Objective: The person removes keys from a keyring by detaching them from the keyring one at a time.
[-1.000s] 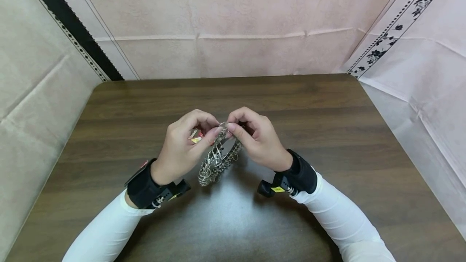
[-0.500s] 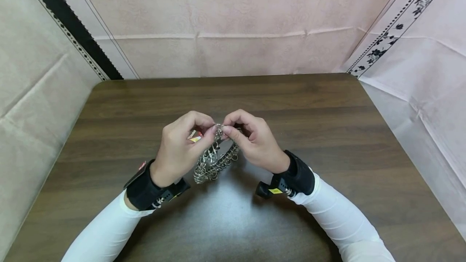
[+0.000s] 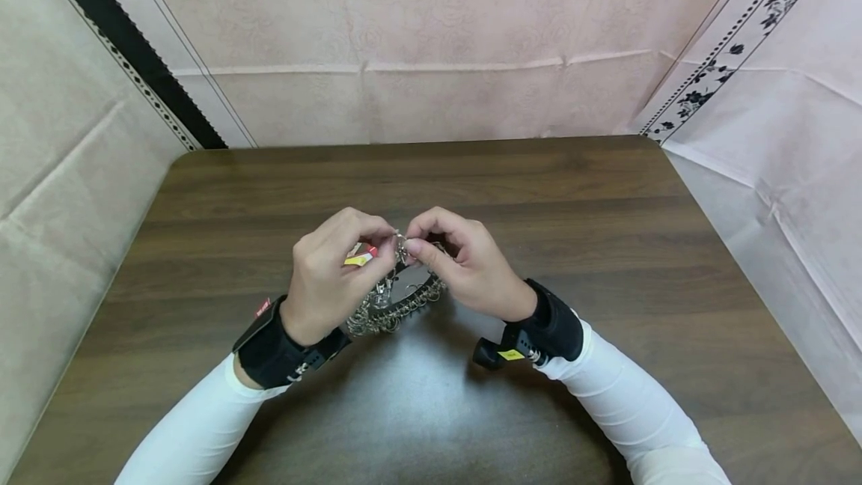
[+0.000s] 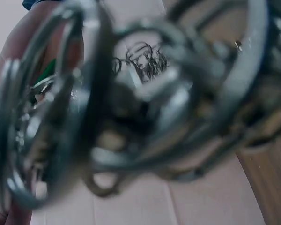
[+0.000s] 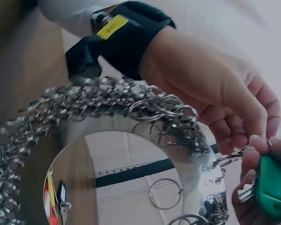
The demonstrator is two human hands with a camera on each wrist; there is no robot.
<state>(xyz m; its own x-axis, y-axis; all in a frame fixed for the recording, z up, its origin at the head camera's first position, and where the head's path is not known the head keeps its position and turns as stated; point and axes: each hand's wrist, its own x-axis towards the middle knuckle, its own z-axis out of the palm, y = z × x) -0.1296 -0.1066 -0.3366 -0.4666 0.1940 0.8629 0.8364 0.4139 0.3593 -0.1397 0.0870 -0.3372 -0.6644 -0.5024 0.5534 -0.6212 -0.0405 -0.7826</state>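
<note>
A metal hoop of key rings [image 5: 105, 96], its rim crowded with short chains and split rings, hangs below both hands in the head view. My left hand [image 3: 337, 268] pinches a short chain [image 5: 232, 157] at the hoop's rim with thumb and index finger. Opposite it, my right hand [image 3: 461, 257] pinches close by, fingertips almost meeting the left ones. In the right wrist view, a green key tag [image 5: 274, 187] with a key lies among the right fingers. Red and yellow tags [image 3: 360, 257] show inside the left hand's curl. Large blurred rings [image 4: 168, 93] fill the left wrist view.
Below the hands spreads a dark wooden table [image 3: 539, 410]. Pale fabric [image 3: 431, 43] hangs behind it and along both sides. Black straps [image 3: 269, 343] with cameras sit on the wrists.
Both hands have shifted slightly left together. The hoop has swung left, partly behind the left hand, and its opening shows wider. The pinch of both hands stays.
</note>
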